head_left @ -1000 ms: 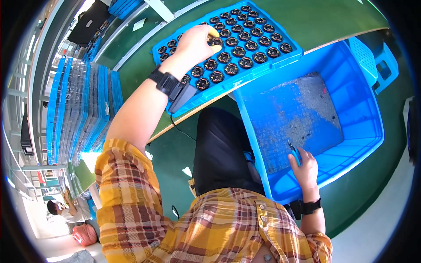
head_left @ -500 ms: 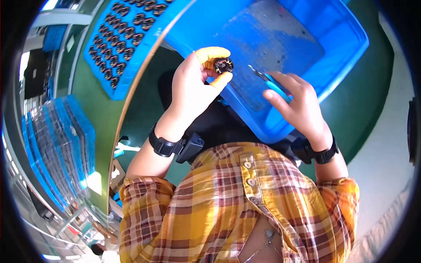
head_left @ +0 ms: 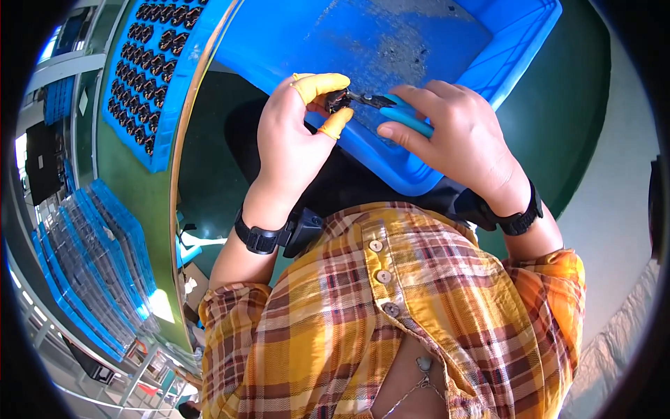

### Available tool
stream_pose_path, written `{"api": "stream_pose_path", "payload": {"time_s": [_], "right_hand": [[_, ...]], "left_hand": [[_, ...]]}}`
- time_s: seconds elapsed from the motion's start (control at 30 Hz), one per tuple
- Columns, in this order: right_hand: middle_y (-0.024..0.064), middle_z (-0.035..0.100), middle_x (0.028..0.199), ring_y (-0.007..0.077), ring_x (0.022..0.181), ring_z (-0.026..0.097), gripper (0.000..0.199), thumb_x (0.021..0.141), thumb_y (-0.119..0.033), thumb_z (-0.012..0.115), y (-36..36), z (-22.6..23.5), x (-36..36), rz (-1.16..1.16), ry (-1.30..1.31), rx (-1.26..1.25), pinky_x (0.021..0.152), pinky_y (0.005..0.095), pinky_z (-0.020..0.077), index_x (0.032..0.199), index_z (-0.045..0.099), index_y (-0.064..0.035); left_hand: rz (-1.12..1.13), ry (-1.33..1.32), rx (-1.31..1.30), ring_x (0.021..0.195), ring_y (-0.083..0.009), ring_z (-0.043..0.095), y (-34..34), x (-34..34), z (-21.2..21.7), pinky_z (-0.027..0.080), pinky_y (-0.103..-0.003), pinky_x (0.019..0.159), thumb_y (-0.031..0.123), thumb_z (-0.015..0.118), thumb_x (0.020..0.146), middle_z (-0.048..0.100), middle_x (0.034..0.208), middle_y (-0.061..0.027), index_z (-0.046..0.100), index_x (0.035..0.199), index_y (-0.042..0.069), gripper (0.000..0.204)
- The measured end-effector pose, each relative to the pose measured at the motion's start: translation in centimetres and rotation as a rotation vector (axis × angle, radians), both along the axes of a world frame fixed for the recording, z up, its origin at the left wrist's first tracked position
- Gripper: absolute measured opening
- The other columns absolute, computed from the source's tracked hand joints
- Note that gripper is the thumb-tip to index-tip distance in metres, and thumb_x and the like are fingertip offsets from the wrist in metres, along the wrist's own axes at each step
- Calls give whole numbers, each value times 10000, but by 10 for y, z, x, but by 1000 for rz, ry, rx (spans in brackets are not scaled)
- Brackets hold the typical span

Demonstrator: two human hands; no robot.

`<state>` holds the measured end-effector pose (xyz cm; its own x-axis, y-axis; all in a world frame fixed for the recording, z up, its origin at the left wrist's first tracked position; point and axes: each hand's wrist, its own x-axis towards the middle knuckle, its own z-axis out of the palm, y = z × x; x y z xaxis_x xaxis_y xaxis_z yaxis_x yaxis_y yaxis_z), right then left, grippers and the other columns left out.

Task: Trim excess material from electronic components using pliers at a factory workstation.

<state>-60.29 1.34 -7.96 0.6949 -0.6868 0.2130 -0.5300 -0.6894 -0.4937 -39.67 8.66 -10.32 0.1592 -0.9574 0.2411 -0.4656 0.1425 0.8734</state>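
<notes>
Holding, left: one bare left hand (head_left: 289, 140) pinches one small round black part with copper-coloured detail (head_left: 337, 102) narrowly between thumb and forefinger; its far side is hidden by the fingers.
Finger covers: two yellow rubber finger covers (head_left: 322, 84), on that thumb and forefinger.
Gripping, right: one bare right hand (head_left: 457, 136) has its fingers closed around one pair of teal-handled, dark-metal pliers (head_left: 408, 121); the tips meet the part, but whether they bite cannot be told.
Wrists: two black wrist straps (head_left: 262, 234), one per arm, each with a black box.
Bin: one large blue plastic bin (head_left: 417, 179) behind the hands, grey debris inside, top cut off.
Counter: one green counter (head_left: 146, 187), partly covered.
Tray: one blue plastic tray (head_left: 160, 159) of similar parts, cropped above; overlap prevents an exact count.
Stack: one stack of blue-edged, clear-wrapped trays (head_left: 91, 269), too blurred to number.
</notes>
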Motion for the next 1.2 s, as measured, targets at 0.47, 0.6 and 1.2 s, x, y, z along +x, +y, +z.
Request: {"api": "stream_pose_path", "payload": {"time_s": [0.47,0.6,1.2], "right_hand": [[123,632,603,307,596,665,435,852,-500,648,-10,-14,10,54,199,-76,522,390,533,787,676,-72],[134,639,618,317,614,668,454,865,-516,628,-13,-19,12,44,198,20,536,395,540,813,691,-70],[163,653,670,353,655,664,457,904,-515,592,-9,-11,8,1,84,159,577,434,546,888,697,-70]], "left_hand": [[21,-316,45,822,-261,628,-8,-2,-4,536,-325,719,-46,780,695,640,953,-117,680,1039,59,373],[19,-303,49,797,-247,630,-11,1,-11,532,-322,714,-49,780,696,630,949,-108,686,1048,78,386],[22,194,195,953,-135,637,-17,-3,-19,542,-246,835,-140,712,794,637,1059,-77,564,1145,-4,405]]}}
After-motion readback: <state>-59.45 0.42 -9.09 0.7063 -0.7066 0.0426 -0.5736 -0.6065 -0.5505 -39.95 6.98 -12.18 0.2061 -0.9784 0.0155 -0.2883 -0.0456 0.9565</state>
